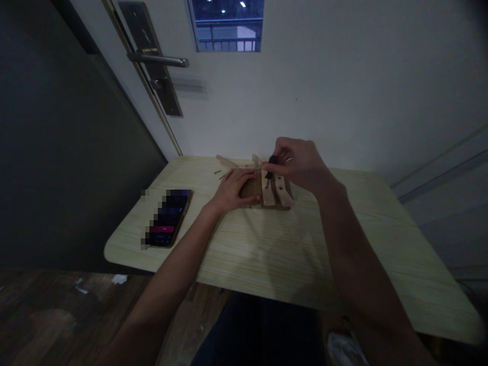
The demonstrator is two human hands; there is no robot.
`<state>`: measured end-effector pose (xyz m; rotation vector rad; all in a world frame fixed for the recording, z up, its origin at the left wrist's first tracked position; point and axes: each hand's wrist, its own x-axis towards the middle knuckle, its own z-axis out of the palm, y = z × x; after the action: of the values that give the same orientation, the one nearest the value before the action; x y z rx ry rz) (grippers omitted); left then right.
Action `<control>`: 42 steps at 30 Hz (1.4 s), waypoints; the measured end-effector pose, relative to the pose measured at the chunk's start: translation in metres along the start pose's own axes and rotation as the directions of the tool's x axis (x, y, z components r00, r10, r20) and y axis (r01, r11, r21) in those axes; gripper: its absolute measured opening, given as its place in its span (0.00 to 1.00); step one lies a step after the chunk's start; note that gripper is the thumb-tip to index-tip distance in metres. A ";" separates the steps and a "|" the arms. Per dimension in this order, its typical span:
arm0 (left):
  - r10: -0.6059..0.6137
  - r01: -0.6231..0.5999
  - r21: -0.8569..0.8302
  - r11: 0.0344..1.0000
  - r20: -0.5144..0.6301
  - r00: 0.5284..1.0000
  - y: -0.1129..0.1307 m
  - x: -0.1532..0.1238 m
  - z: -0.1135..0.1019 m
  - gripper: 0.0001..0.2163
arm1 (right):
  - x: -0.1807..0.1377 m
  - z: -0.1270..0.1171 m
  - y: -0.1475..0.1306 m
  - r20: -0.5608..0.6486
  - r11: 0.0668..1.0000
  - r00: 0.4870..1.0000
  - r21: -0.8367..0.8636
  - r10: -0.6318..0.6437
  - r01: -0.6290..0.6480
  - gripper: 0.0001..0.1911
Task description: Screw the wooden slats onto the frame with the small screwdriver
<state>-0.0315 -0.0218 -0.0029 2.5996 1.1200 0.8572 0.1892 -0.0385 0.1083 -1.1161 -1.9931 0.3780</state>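
Note:
My right hand (299, 160) grips the black handle of a screwdriver (271, 165). Its short shaft points down at a pale wooden strip (268, 195) on a brown board (251, 190). Whether the tip sits in a screw is too small to tell. Beside that strip lies a second wooden piece (281, 190) with dark holes. My left hand (233, 190) lies spread over the left part of the board, thumb and fingers apart. Two screws (217, 172) rest on the table to the left of the board, and more pale wood pieces (226, 161) lie behind it.
A phone (168, 218) with its screen lit lies on the left of the light wooden table (236, 259). Behind the table stands a white door (335, 91) with a metal handle (163, 60) and a small window (229, 30).

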 end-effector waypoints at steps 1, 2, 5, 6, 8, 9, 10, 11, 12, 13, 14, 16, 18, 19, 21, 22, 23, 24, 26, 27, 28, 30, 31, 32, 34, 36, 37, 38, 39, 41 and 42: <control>-0.004 0.004 0.000 1.000 0.001 1.000 0.000 0.000 0.000 0.30 | 0.000 0.001 0.001 -0.025 1.000 1.000 -0.005 0.001 -0.002 0.14; -0.009 0.009 -0.001 1.000 0.002 1.000 0.000 0.000 0.000 0.30 | 0.000 0.002 0.003 -0.038 1.000 0.999 0.011 -0.002 0.002 0.13; -0.020 0.020 0.000 1.000 0.005 1.000 0.000 0.001 0.001 0.30 | 0.000 0.004 0.007 -0.019 0.996 0.999 0.081 -0.032 0.034 0.07; -0.020 0.020 0.000 1.000 0.004 1.000 0.000 0.001 0.001 0.30 | 0.000 0.005 0.008 -0.003 0.996 0.999 0.081 -0.046 0.046 0.08; -0.015 0.015 -0.001 1.000 0.003 1.000 0.001 0.001 0.000 0.31 | 0.000 0.004 0.009 0.024 0.997 0.998 0.050 -0.059 0.058 0.09; -0.012 0.012 -0.002 1.000 0.003 1.000 0.001 0.001 0.000 0.31 | -0.001 0.004 0.009 0.035 0.998 0.997 0.031 -0.062 0.061 0.10; -0.010 0.010 -0.002 1.000 0.005 1.000 0.001 0.001 0.000 0.31 | -0.001 0.003 0.009 0.044 0.998 0.997 0.017 -0.063 0.062 0.11; -0.010 0.010 -0.002 1.000 0.006 1.000 0.002 0.001 0.000 0.31 | -0.002 0.002 0.009 0.055 0.998 0.996 0.007 -0.064 0.064 0.13; -0.011 0.011 -0.002 1.000 0.005 1.000 0.002 0.000 -0.001 0.31 | -0.002 0.001 0.009 0.066 0.998 0.996 0.003 -0.065 0.065 0.15; -0.014 0.014 -0.001 1.000 0.003 1.000 0.003 0.000 -0.001 0.30 | -0.003 0.001 0.009 0.078 0.998 0.995 0.001 -0.067 0.067 0.16; -0.016 0.016 0.000 1.000 0.001 1.000 0.003 0.000 -0.001 0.30 | -0.003 0.000 0.009 0.087 0.998 0.994 0.003 -0.070 0.070 0.17; -0.016 0.016 0.000 1.000 -0.004 1.000 0.004 0.000 -0.001 0.30 | -0.003 -0.001 0.008 0.101 0.997 0.992 0.019 -0.073 0.072 0.16; -0.009 0.009 -0.003 1.000 -0.006 1.000 0.003 -0.001 -0.001 0.30 | -0.003 -0.002 0.006 0.108 0.997 0.992 0.042 -0.068 0.064 0.13; -0.004 0.003 -0.006 1.000 -0.011 1.000 0.002 -0.001 0.000 0.30 | -0.002 -0.002 0.005 0.109 0.997 0.992 0.052 -0.063 0.058 0.12; 0.008 -0.009 -0.015 1.000 -0.023 1.000 0.001 -0.001 0.001 0.31 | -0.002 -0.002 0.004 0.102 0.997 0.994 0.061 -0.050 0.044 0.10; 0.011 -0.012 -0.019 1.000 -0.030 1.000 0.000 -0.001 0.001 0.32 | -0.001 -0.002 0.003 0.096 0.997 0.994 0.061 -0.044 0.038 0.09; 0.010 -0.011 -0.022 1.000 -0.034 0.999 0.000 -0.001 0.001 0.33 | -0.001 -0.002 0.002 0.091 0.998 0.995 0.061 -0.039 0.034 0.09; 0.006 -0.007 -0.024 1.000 -0.033 0.999 0.000 0.000 0.001 0.33 | -0.001 -0.001 0.002 0.086 0.998 0.996 0.061 -0.034 0.029 0.09; -0.005 0.004 -0.023 1.000 -0.024 1.000 0.000 0.000 0.001 0.35 | -0.001 -0.001 0.002 0.083 0.998 0.996 0.058 -0.027 0.022 0.09; -0.008 0.008 -0.019 1.000 -0.018 1.000 0.001 0.000 0.001 0.35 | -0.001 -0.001 0.003 0.082 0.998 0.996 0.057 -0.026 0.021 0.09; -0.011 0.010 -0.014 1.000 -0.011 1.000 0.001 0.000 0.000 0.34 | -0.001 -0.001 0.003 0.082 0.998 0.996 0.054 -0.027 0.022 0.09; -0.013 0.013 -0.004 1.000 0.003 1.000 0.002 0.000 0.000 0.32 | -0.001 -0.001 0.003 0.080 0.998 0.996 0.054 -0.031 0.027 0.09; -0.014 0.014 0.000 1.000 0.008 1.000 0.002 0.000 -0.001 0.31 | -0.001 -0.001 0.003 0.082 0.998 0.996 0.058 -0.036 0.031 0.09; -0.015 0.015 0.003 1.000 0.012 1.000 0.003 0.000 -0.001 0.31 | -0.001 -0.001 0.003 0.086 0.997 0.995 0.062 -0.042 0.037 0.08; -0.012 0.012 0.000 1.000 0.014 1.000 0.004 0.000 -0.002 0.30 | -0.001 0.000 0.000 0.090 0.997 0.995 0.063 -0.051 0.045 0.04; -0.004 0.004 -0.004 1.000 0.014 1.000 0.005 0.000 -0.002 0.30 | 0.000 0.001 -0.002 0.067 0.999 0.997 0.028 -0.047 0.046 0.07; -0.001 0.001 -0.005 1.000 0.014 1.000 0.005 0.001 -0.003 0.29 | 0.000 0.003 -0.003 0.047 0.999 0.998 -0.003 -0.042 0.042 0.11; 0.000 0.000 -0.004 1.000 0.012 1.000 0.006 0.001 -0.003 0.29 | 0.000 0.004 -0.004 0.028 0.999 0.999 -0.035 -0.038 0.039 0.13; 0.000 0.000 -0.002 1.000 0.008 1.000 0.006 0.002 -0.002 0.29 | 0.000 0.005 -0.004 0.018 0.997 0.999 -0.065 -0.040 0.041 0.14; -0.003 0.003 0.002 1.000 -0.001 1.000 0.007 0.002 -0.002 0.28 | 0.000 0.007 -0.004 0.040 0.991 0.996 -0.104 -0.080 0.084 0.11; -0.003 0.003 0.003 1.000 -0.004 1.000 0.007 0.003 -0.002 0.28 | 0.000 0.008 -0.003 0.069 0.986 0.991 -0.112 -0.114 0.121 0.08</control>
<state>-0.0272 -0.0247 0.0022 2.5986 1.1266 0.8612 0.1814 -0.0398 0.1050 -1.0625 -2.1475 0.2403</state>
